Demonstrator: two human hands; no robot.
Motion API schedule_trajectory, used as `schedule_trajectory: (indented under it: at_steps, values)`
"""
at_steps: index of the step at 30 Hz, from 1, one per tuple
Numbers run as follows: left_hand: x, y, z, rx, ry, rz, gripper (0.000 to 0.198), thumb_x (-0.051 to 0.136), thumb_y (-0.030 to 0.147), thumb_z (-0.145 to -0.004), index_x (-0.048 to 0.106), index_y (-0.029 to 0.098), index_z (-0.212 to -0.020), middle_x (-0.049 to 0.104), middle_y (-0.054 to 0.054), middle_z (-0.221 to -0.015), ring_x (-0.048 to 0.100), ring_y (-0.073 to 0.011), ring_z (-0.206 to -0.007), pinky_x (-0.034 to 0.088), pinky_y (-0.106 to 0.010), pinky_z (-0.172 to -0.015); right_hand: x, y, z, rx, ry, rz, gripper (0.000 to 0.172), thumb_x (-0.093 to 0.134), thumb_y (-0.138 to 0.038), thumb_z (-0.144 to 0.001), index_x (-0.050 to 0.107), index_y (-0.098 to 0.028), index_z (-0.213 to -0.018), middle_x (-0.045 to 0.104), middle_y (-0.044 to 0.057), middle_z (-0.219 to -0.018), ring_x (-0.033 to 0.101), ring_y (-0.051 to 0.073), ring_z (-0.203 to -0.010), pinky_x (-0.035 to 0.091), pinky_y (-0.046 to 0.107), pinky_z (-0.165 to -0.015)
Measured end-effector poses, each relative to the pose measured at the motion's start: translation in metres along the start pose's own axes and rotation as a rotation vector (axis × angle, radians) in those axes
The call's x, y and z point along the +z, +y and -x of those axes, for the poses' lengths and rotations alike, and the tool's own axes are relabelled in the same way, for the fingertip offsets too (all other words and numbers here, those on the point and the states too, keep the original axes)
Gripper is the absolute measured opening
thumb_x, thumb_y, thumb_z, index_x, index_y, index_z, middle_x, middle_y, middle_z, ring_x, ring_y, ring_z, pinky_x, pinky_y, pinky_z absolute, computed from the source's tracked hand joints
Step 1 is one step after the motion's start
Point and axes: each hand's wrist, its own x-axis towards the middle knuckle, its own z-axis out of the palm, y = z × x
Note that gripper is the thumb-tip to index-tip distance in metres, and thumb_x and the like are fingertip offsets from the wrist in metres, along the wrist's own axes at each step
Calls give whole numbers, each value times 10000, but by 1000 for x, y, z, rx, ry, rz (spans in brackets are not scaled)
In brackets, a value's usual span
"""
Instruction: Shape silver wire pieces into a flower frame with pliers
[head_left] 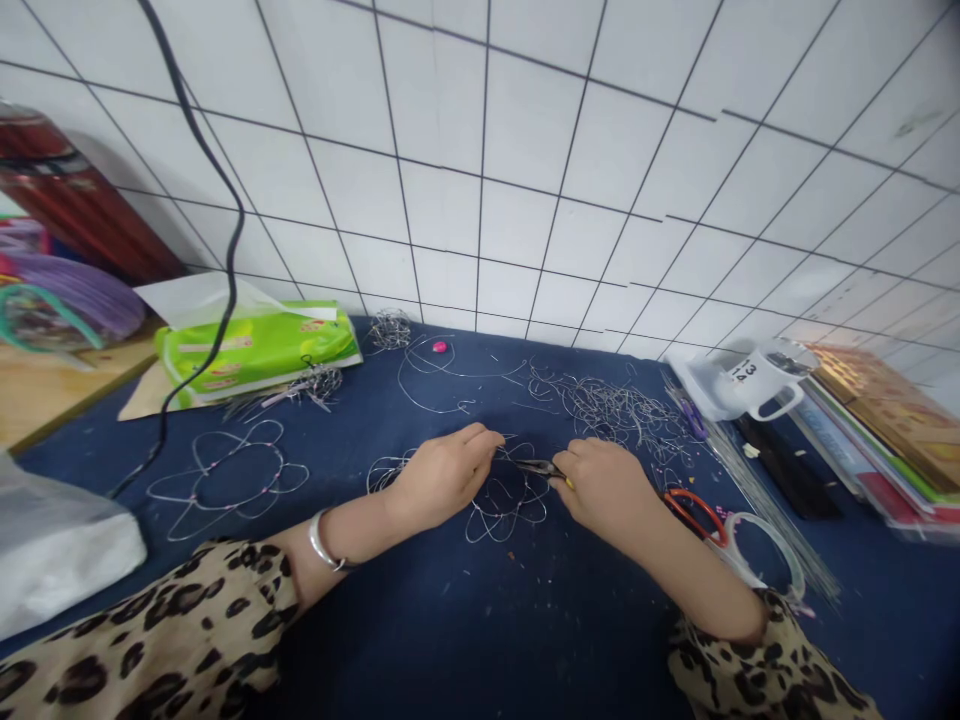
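Observation:
A thin wire flower shape [504, 500] lies on the dark blue cloth [480, 620] between my hands. My left hand [444, 474] rests on its left side, fingers closed and pinching the wire near the top. My right hand [604, 484] is closed round small pliers [541, 467] whose jaws point left at the wire close to my left fingertips. A silver bracelet [322, 545] circles my left wrist. Both sleeves are leopard print.
A finished wire flower [229, 478] lies at left. Loose wire scraps [611, 408] pile behind my hands. A green tissue pack [259, 350], red-handled scissors [694, 512], a white mug [757, 385], stacked books [877, 430] and a hanging black cable [217, 330] surround the area.

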Motion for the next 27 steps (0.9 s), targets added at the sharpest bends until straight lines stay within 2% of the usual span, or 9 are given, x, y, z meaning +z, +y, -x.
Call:
schedule_trajectory:
  at_steps: [10, 20, 24, 27]
  values:
    - [-1, 0, -1, 0, -4, 74, 285, 330, 161, -883, 512, 154, -1103, 573, -69, -920, 586, -155, -792, 507, -306, -702, 1, 1, -4, -6, 44, -8, 135, 515, -304, -821, 590, -199, -782, 573, 23, -761, 502, 160, -752, 327, 287, -679]
    - [-1, 0, -2, -14, 24, 212, 271, 337, 184, -893, 519, 166, -1094, 574, -66, -939, 577, -163, -848, 498, -333, -757, 7, 1, -5, -2, 26, -26, 139, 515, -303, -819, 589, -197, -767, 587, 15, -752, 532, 146, -734, 314, 267, -608]
    - [0, 1, -3, -95, 69, 306, 241, 411, 201, -868, 504, 186, -1091, 571, -53, -975, 561, -157, -869, 482, -336, -786, 9, 4, -5, 14, 25, -27, 128, 521, -296, -814, 587, -198, -764, 586, 12, -745, 536, 144, -741, 317, 262, -612]
    - [3, 2, -2, -182, 81, 373, 270, 483, 196, -819, 483, 187, -1089, 573, -45, -930, 566, -143, -782, 496, -314, -711, 10, 7, -5, 20, 20, -26, 139, 516, -305, -818, 583, -198, -760, 585, 11, -744, 537, 143, -745, 321, 256, -616]
